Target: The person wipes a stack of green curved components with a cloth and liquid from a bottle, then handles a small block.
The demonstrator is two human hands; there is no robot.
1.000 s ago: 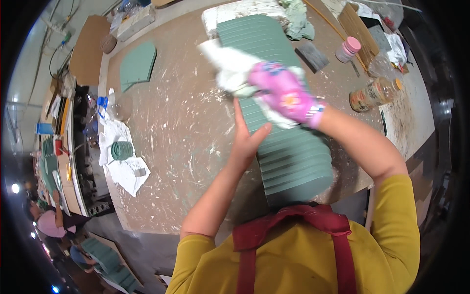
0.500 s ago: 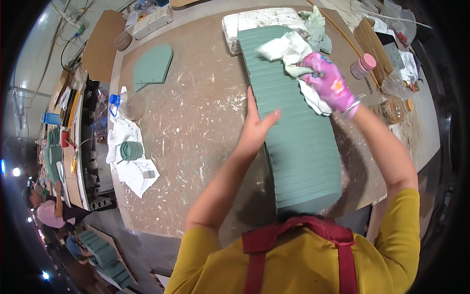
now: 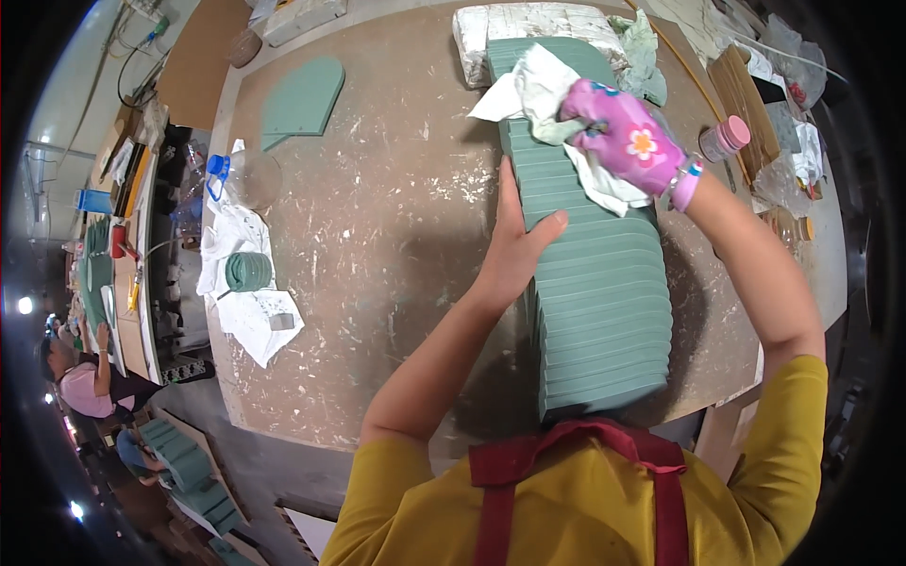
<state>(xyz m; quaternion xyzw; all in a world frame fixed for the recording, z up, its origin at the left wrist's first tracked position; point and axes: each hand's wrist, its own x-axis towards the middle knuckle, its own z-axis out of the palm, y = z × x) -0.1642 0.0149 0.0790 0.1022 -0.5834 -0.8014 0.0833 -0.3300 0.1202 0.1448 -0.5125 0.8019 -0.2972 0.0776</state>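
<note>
A long row of overlapping green panels (image 3: 604,316) with rounded ends lies in front of me on the brown work table (image 3: 377,236). Its far end rests against a white-wrapped block (image 3: 472,47). Bare, my left hand (image 3: 519,236) grips the left edge of the row, fingers along the side and thumb over the top. A pink flowered glove covers my right hand (image 3: 628,137), which is closed around a crumpled white cloth (image 3: 543,90) and presses it on the far part of the panels. Part of the cloth spreads out below the glove.
A single green panel (image 3: 304,99) lies far left. Nearer are a clear jug with blue cap (image 3: 219,170) and a green roll (image 3: 248,272) on white paper. At right stand a pink-lidded jar (image 3: 725,140) and a yellow-capped bottle (image 3: 788,226). Another person (image 3: 85,382) works far left.
My right hand has slid the cloth slightly left and away across the panels. The layers appear more distinctly stepped near me. The view has shifted a little, and my left hand keeps its hold.
</note>
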